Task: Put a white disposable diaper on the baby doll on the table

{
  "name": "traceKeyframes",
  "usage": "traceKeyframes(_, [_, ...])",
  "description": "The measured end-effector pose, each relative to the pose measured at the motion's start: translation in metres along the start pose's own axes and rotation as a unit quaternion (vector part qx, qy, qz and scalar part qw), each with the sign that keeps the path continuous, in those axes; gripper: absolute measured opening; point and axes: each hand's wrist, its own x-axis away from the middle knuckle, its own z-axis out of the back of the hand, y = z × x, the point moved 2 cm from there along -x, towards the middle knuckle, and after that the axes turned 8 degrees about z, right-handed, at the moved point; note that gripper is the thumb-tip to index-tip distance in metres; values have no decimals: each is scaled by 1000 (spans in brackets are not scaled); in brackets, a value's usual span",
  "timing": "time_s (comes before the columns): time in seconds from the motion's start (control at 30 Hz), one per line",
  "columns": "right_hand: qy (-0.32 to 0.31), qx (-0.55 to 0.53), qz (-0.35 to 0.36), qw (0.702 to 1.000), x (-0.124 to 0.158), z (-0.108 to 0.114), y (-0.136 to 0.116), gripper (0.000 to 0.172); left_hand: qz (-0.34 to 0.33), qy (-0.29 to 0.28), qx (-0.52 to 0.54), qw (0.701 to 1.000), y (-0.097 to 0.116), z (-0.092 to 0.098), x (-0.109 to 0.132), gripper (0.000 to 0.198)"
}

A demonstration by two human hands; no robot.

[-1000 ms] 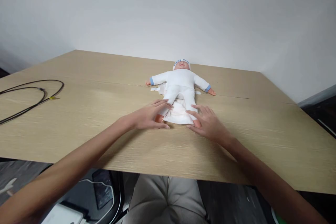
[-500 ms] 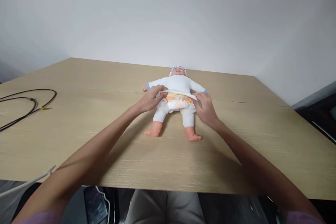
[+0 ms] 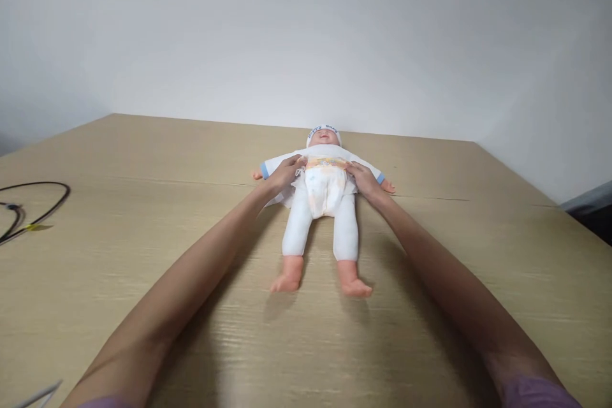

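A baby doll (image 3: 323, 217) in white clothes and a white cap lies on its back on the wooden table (image 3: 143, 280), feet toward me. A white diaper (image 3: 326, 186) with an orange printed band covers its hips. My left hand (image 3: 285, 172) is closed on the diaper's left side at the doll's waist. At the right side of the waist, my right hand (image 3: 363, 178) pinches the diaper edge. Both arms stretch forward along the doll's legs.
A black cable (image 3: 29, 207) loops on the table at the far left. A white wall (image 3: 306, 44) rises behind the table's far edge. A thin white cord (image 3: 41, 393) shows at the bottom left corner.
My hands went from the doll's feet up to its waist, and the diaper that lay under the legs now covers the hips. The view has moved closer over the table.
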Motion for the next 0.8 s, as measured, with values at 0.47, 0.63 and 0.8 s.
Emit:
traceKeyframes(0.47, [-85, -96, -63, 990, 121, 17, -53, 61, 106, -54, 60, 991, -1, -3, 119, 51])
traceKeyframes(0.63, [-33, 134, 33, 990, 159, 46, -60, 42, 52, 36, -153, 986, 16, 18, 133, 43])
traceKeyframes(0.8, [-26, 312, 149, 938, 188, 50, -51, 22, -127, 96, -252, 955, 62, 5, 134, 34])
